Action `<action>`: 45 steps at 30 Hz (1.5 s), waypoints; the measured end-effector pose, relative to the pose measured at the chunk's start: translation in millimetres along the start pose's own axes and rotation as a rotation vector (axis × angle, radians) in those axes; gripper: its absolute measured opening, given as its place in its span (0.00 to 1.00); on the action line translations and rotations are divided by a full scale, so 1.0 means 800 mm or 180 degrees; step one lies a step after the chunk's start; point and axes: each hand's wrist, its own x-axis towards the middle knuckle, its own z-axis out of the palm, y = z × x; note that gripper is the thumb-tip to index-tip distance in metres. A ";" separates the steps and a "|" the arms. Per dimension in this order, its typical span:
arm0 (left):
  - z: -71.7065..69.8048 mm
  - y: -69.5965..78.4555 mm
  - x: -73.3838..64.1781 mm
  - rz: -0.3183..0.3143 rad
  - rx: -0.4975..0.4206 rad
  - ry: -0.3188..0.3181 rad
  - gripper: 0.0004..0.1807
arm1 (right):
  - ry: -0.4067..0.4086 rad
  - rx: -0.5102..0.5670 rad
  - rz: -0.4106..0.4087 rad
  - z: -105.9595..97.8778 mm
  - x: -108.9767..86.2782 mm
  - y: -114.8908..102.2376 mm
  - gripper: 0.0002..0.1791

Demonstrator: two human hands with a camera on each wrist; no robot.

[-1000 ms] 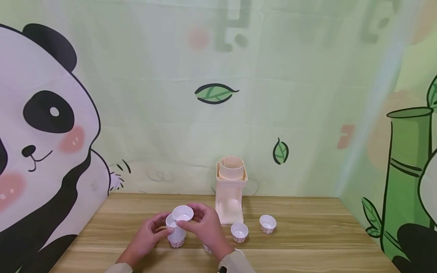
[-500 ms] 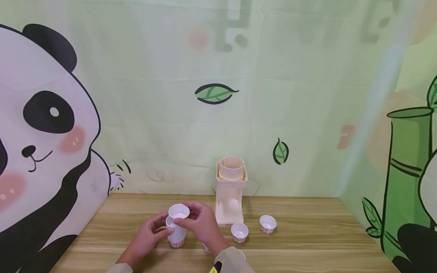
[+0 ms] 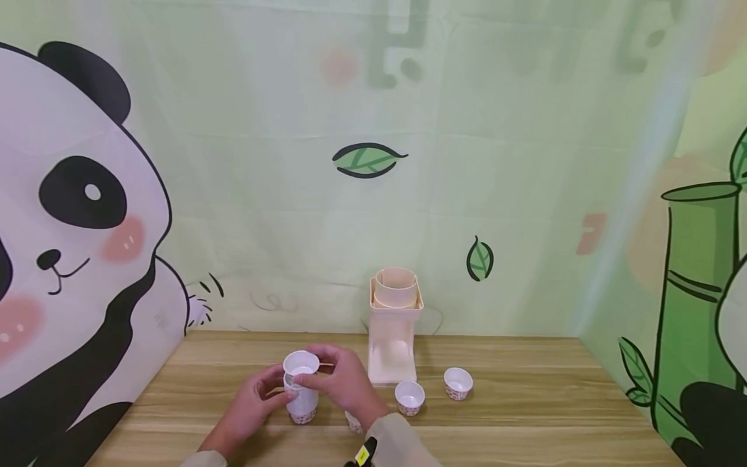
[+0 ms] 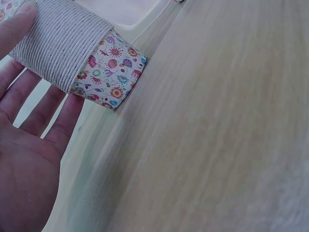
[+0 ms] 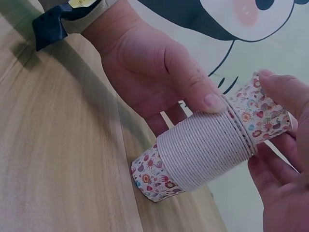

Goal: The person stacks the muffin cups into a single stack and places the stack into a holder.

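A stack of nested paper cups (image 5: 205, 151) stands upright on the table, its close white rims forming a ridged column above a flower-printed base. Around its upper part my left hand (image 3: 248, 399) keeps hold, thumb in front and fingers behind. At the top, one paper cup (image 3: 301, 363) sits mouth up over the stack, its printed side (image 5: 263, 113) showing above the rims. My right hand (image 3: 347, 383) pinches that top cup between thumb and fingers. Single paper cups (image 3: 410, 397) stand to the right; another cup (image 3: 353, 423) is half hidden by my right wrist.
A pale pink dispenser-like stand (image 3: 392, 324) with a round tube on top is at the back of the wooden table (image 3: 525, 415). A farther paper cup (image 3: 458, 383) stands right of it. Behind hangs a printed panda curtain (image 3: 262, 194).
My right hand has moved left with its cup, bringing it from the stack's right side to directly over it. My left hand stays put. A cup near the right sleeve is now hidden.
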 end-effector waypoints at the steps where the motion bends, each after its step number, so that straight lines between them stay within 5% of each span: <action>1: 0.000 0.000 0.000 -0.0004 -0.0001 0.0014 0.27 | -0.0018 0.0005 0.0012 0.000 0.000 0.001 0.25; 16: -0.001 0.004 0.001 -0.0288 0.0092 0.0065 0.28 | -0.0169 0.0090 0.0120 -0.001 0.001 0.013 0.25; 45: -0.002 -0.003 0.001 -0.0170 0.0150 0.0033 0.29 | -0.0265 -0.0116 0.0254 -0.005 -0.001 0.020 0.25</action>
